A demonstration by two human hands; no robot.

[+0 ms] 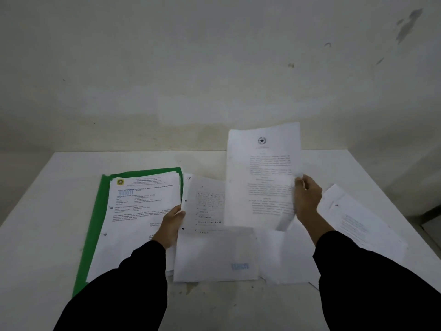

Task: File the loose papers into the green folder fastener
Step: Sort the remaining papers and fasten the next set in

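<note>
Above the table (pixel 35 211), the right hand (pixel 306 198) pinches a lifted sheet (pixel 260 177); the left hand (pixel 170 224) presses flat on the stack in the green folder (pixel 95 223) (far left). Best to line up its holes with the fastener before lowering.

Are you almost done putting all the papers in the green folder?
Not yet, about partway. A stack of papers already lies in the green folder, steadied by the left hand. The right hand is lifting one sheet now. More loose sheets are left on the table: some in the middle and a few on the right.
</note>
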